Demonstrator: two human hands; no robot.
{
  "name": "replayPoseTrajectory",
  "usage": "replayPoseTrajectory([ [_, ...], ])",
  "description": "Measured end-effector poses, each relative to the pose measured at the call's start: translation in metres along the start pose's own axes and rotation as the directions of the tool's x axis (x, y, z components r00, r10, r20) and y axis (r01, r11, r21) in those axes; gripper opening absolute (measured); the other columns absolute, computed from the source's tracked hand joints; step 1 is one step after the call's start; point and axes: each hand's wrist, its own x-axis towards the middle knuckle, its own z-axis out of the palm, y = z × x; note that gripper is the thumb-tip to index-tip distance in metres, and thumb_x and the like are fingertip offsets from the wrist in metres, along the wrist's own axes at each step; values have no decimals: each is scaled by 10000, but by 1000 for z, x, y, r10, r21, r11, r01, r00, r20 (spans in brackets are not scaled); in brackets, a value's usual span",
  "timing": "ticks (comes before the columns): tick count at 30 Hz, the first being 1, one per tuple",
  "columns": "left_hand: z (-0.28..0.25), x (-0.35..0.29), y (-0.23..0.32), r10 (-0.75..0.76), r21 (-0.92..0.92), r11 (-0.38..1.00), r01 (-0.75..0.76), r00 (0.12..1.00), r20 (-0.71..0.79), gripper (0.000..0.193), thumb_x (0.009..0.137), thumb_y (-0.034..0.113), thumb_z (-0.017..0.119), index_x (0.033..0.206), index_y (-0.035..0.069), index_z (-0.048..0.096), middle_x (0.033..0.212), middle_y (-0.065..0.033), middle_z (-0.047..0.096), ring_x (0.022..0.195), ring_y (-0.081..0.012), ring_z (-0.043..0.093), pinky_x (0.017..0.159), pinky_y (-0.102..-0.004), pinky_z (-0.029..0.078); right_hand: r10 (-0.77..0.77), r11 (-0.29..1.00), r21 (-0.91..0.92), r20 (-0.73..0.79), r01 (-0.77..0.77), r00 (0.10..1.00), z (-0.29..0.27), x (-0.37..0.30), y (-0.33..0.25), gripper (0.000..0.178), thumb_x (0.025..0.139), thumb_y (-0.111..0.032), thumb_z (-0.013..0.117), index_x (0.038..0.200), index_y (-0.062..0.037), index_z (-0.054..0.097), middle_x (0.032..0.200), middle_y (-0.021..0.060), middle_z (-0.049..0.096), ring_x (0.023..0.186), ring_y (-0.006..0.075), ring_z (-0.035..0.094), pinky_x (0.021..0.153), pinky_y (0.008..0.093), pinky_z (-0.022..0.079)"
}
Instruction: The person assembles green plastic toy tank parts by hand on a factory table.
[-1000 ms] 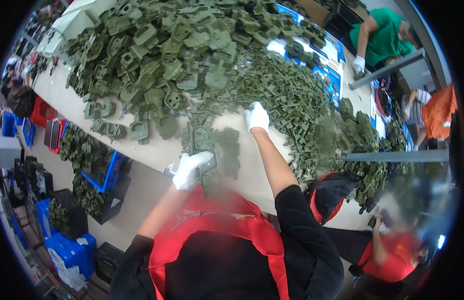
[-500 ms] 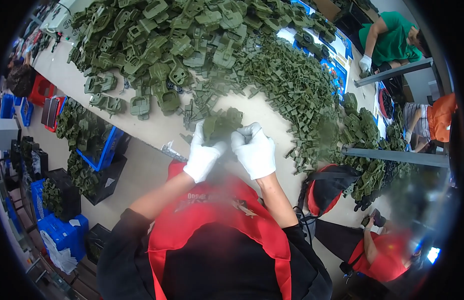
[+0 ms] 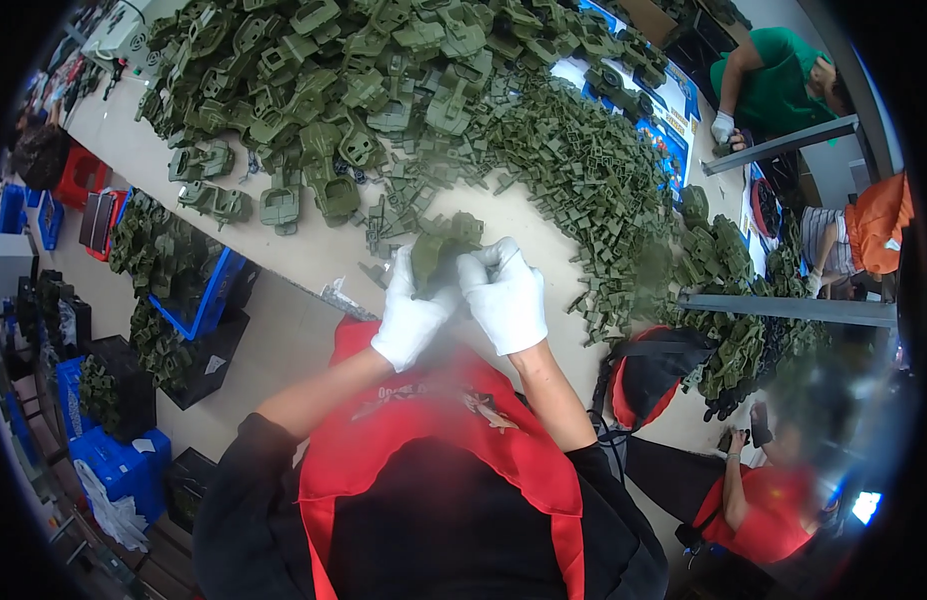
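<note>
Both my hands wear white gloves and meet around an olive-green plastic toy vehicle body [image 3: 446,245] just above the near part of the table. My left hand [image 3: 414,315] grips its left side, the thumb lying across toward the middle. My right hand [image 3: 504,296] pinches at its right side, with the fingers bent and pressed together. A blur covers the lower part of the piece, so what lies between the fingertips is hidden. Beyond my hands lie small green plastic parts [image 3: 584,170] in a wide heap, and larger green vehicle bodies [image 3: 314,90] are piled at the far left.
A black and red cap-like item [image 3: 656,375] lies at the table's right edge. Metal bars [image 3: 794,308] cross on the right. Blue-rimmed crates [image 3: 199,300] of green parts stand left of the table. Co-workers in green [image 3: 774,85], orange and red sit at the right.
The vehicle body has tilted slightly between my hands, and my right hand has shifted a little to the left. At the far right, the co-worker in green has moved a hand slightly.
</note>
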Motion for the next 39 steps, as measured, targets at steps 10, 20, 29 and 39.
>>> replayPoseTrajectory([
  [10, 9, -5, 8, -181, -274, 944, 182, 983, 30, 573, 779, -78, 592, 1298, 87, 414, 1159, -40, 546, 1025, -135, 535, 892, -269, 455, -306, 946, -184, -234, 267, 923, 20, -1, 16, 150, 838, -122, 672, 815, -38, 550, 641, 155, 645, 551, 280, 659, 527, 348, 512],
  [20, 8, 0, 1, -167, -73, 983, 166, 986, -5, 637, 753, -86, 601, 1334, 95, 410, 1184, -34, 540, 1046, -130, 526, 911, -266, 443, -428, 893, -283, -297, 349, 854, 22, 7, 32, 140, 846, -105, 667, 825, -55, 537, 624, 131, 627, 491, 195, 614, 508, 319, 500],
  [29, -21, 38, -22, -576, -368, 683, 631, 775, 260, 630, 738, -61, 681, 1310, 89, 464, 1051, -80, 647, 891, -207, 655, 803, -346, 541, -95, 992, -52, 254, 112, 962, -14, 143, 100, 277, 874, -251, 624, 1108, -104, 656, 934, 94, 687, 715, 250, 650, 651, 372, 526],
  [39, -40, 27, -30, -631, -408, 644, 647, 751, 196, 645, 747, -3, 640, 1325, 98, 372, 872, -118, 625, 735, -253, 641, 617, -370, 547, -174, 564, -747, 308, 351, 935, 2, 188, 142, 263, 815, -118, 606, 1071, -129, 665, 993, 125, 685, 910, 291, 639, 789, 410, 513],
])
